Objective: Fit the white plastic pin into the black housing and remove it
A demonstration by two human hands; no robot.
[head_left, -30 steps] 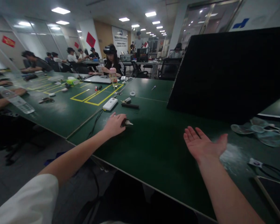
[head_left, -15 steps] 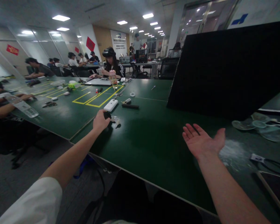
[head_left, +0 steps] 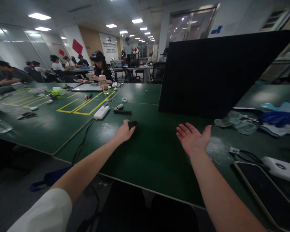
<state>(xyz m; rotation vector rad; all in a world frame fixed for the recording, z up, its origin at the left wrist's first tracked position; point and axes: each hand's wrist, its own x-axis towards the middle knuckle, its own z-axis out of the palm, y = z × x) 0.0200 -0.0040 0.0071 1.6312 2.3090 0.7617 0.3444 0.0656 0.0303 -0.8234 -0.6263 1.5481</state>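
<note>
My left hand (head_left: 123, 132) reaches out over the green table (head_left: 154, 154) and grips a small black object (head_left: 132, 124) between its fingers. My right hand (head_left: 192, 139) hovers palm up over the table to the right, fingers spread, holding nothing. A patch of white powder or scuffing (head_left: 216, 149) lies just right of that hand. A white power bank (head_left: 101, 112) with a black cable sits beyond my left hand.
A large black panel (head_left: 207, 74) stands upright at the back right. Clear plastic pieces (head_left: 234, 122), blue cloth (head_left: 277, 116), a tablet (head_left: 265, 190) and a white device (head_left: 280, 167) lie at right. Other people sit at the far tables; a bottle (head_left: 102, 83) stands by yellow tape markings.
My left hand moved left toward the power bank, then came back right toward the middle with the black object. My right hand stayed palm up. The view shifted right.
</note>
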